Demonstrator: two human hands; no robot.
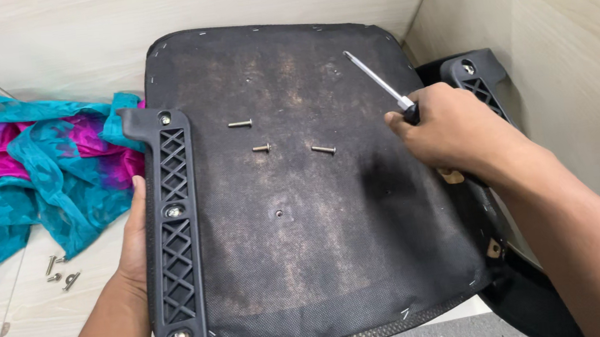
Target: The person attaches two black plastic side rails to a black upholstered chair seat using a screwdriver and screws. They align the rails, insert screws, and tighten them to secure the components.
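Observation:
An upturned black chair seat [308,248] lies on the tiled floor, its dusty fabric underside facing up. My left hand [133,239] presses flat against the outer side of the left black plastic armrest bracket [173,232], which is bolted on. My right hand [450,128] is closed on a screwdriver [378,82] whose metal shaft points up and left over the seat. Three loose bolts [262,148] lie on the seat's middle. The right armrest bracket [481,81] shows behind my right hand.
A teal and magenta cloth [28,165] is bunched on the floor to the left. Several small bolts [60,271] lie on the tiles below it. A pale wall [568,55] runs close along the right side.

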